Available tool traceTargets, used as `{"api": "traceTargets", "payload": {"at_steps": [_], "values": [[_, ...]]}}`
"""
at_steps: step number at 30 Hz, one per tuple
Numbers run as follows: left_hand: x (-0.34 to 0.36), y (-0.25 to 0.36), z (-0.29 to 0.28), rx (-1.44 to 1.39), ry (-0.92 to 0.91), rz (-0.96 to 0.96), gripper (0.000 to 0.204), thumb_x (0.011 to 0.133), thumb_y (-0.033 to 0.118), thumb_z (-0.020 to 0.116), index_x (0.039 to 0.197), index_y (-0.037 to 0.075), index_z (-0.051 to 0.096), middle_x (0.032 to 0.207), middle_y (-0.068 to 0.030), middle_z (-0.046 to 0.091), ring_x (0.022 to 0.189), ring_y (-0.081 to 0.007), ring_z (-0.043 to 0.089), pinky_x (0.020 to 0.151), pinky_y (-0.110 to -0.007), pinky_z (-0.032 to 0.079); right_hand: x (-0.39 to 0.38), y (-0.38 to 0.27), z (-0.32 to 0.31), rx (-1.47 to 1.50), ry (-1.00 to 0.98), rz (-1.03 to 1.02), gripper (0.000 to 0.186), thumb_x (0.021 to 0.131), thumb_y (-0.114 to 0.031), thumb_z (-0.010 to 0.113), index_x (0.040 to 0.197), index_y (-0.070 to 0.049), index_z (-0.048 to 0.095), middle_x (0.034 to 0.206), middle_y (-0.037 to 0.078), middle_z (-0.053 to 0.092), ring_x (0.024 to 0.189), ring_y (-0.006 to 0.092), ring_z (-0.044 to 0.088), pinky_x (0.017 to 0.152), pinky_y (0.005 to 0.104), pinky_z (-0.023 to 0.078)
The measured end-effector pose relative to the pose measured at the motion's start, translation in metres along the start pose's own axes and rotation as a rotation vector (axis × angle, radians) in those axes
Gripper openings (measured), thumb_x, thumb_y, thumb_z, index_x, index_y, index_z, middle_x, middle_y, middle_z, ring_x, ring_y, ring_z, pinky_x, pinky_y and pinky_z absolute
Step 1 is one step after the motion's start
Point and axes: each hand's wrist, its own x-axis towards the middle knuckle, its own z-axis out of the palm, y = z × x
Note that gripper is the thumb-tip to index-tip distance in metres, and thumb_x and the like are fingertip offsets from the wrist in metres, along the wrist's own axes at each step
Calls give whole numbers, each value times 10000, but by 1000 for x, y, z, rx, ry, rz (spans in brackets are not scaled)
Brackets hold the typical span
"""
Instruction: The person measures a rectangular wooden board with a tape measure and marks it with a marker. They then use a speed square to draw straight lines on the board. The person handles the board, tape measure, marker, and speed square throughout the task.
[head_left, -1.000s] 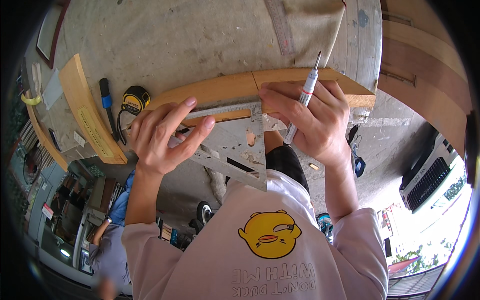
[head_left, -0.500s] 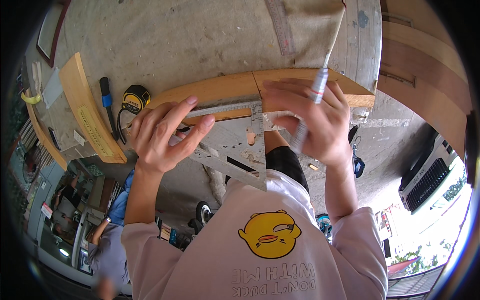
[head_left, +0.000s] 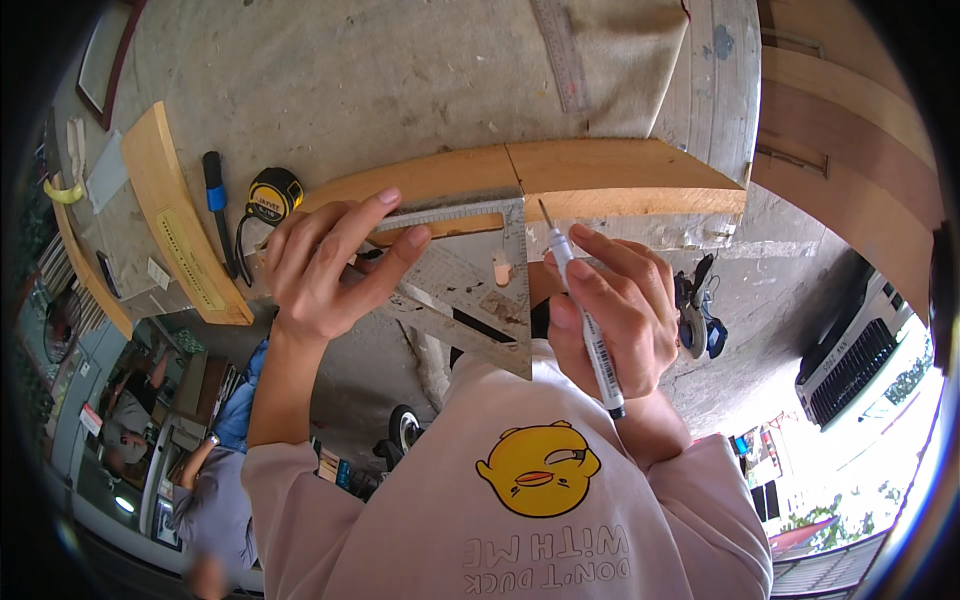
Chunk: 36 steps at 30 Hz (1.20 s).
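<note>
A wooden board (head_left: 625, 172) lies along the near edge of the workbench, with a thin dark line across its top face. My left hand (head_left: 325, 260) grips a metal triangular square (head_left: 517, 300) between thumb and fingers. Its graduated edge rests along the board's front side, and its corner is close to the line. In my right hand (head_left: 628, 315) is a white marker pen (head_left: 592, 335) with a thin dark tip. That tip is at the board's front face, just right of the square's corner; whether it touches the wood I cannot tell.
Left of the board are a yellow-black tape measure (head_left: 272, 194), a black-and-blue stick-shaped tool (head_left: 215, 196) and another plank (head_left: 178, 215). A ruler (head_left: 563, 60) and a beige cloth (head_left: 630, 75) lie farther back. Below the bench, dark blue gear (head_left: 700, 315) is at right; a person (head_left: 215, 500) is at lower left.
My right hand has come down and toward me from above the board. The pen has turned, its tip now at the board's front edge. My left hand and the square have stayed nearly still.
</note>
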Motion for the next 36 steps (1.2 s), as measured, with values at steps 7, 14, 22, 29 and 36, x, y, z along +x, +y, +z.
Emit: {"api": "traceTargets", "payload": {"at_steps": [7,14,22,29,36], "values": [[1,-2,0,31,6,10,254,708,198,852,946,247,780,1130,-16,705,855,-199,651,730,-300,503,-3,1,11,-71,19,-12,252,820,-84,754,1047,-49,652,795,51,713,920,263,724,774,386,546],[2,-3,0,48,10,19,273,712,221,846,969,287,782,1139,10,710,834,-166,649,700,-266,511,-6,-3,8,-119,-6,-46,245,793,-81,762,1013,-42,660,793,35,707,876,250,713,734,360,536],[1,-1,0,8,-14,9,260,728,169,826,981,222,794,1154,-31,690,871,-215,647,738,-326,509,-4,-3,1,-86,26,-30,302,784,-90,773,1057,-35,656,791,37,694,820,252,695,663,332,496],[5,-1,-1,36,14,1,271,636,202,867,891,269,804,1122,9,714,819,-164,638,689,-265,508,-3,1,10,-123,21,-73,333,763,-91,797,1064,-44,663,798,35,698,816,236,695,644,321,494],[5,-6,1,45,-10,13,339,693,222,842,1018,293,779,1125,10,715,827,-163,646,694,-270,496,-9,-2,-24,-48,-29,-2,280,823,-51,727,1093,-41,654,848,69,722,853,251,701,665,340,508]]}}
